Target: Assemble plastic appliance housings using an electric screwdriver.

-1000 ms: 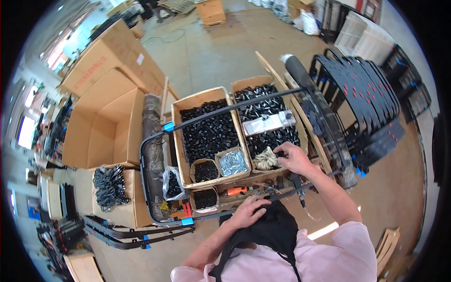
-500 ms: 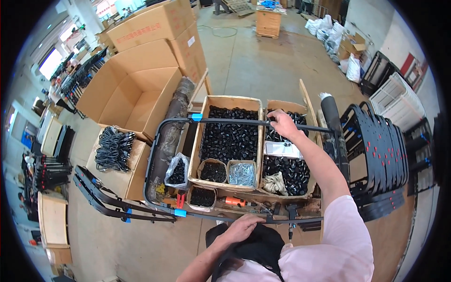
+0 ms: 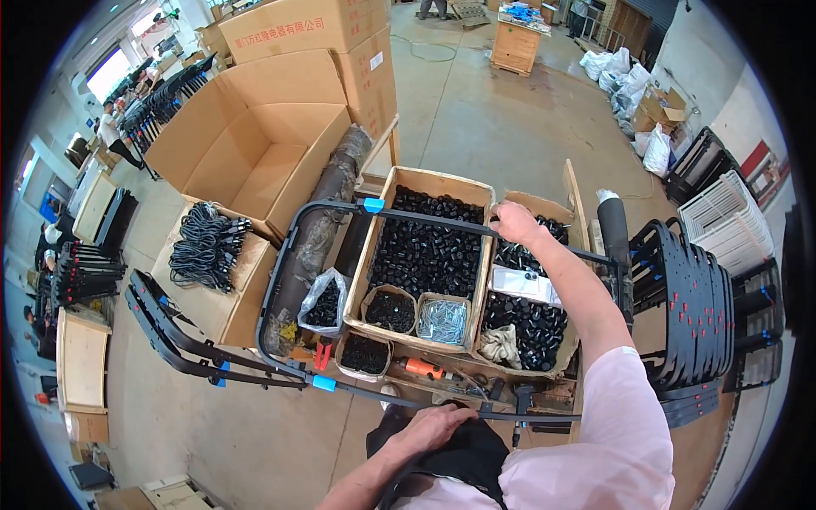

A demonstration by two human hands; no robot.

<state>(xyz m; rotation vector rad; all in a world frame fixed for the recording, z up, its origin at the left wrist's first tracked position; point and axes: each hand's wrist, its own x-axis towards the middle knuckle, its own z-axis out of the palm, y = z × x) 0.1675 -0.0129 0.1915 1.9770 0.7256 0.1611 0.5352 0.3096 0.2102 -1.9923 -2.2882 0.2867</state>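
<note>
The right hand [image 3: 512,223] reaches forward with its fingers curled tight around the far bar of a black bent metal tube frame [image 3: 285,272], which lies across the top of the open boxes on the bench. The frame has blue plastic clips [image 3: 373,205] at its corners and loops back toward the person, where its near bar runs just ahead of the left hand [image 3: 433,425]. That hand rests palm down against a black fabric apron [image 3: 463,455] at the person's waist, fingers loosely bent and holding nothing that can be made out.

Under the frame sits a large cardboard box of small black plastic caps [image 3: 429,246], and just to its right a second cardboard box of black caps [image 3: 531,319] with a white sheet lying on them. In front of the first box stand small paper tubs, one holding silvery screws [image 3: 442,321]. A clear plastic bag of black parts [image 3: 323,302] stands to the left, beside a long roll wrapped in dark film [image 3: 327,212]. An orange-handled power tool [image 3: 421,367] lies at the bench's near edge. To the right, stacked black chair frames [image 3: 693,314] stand near the boxes.
</note>
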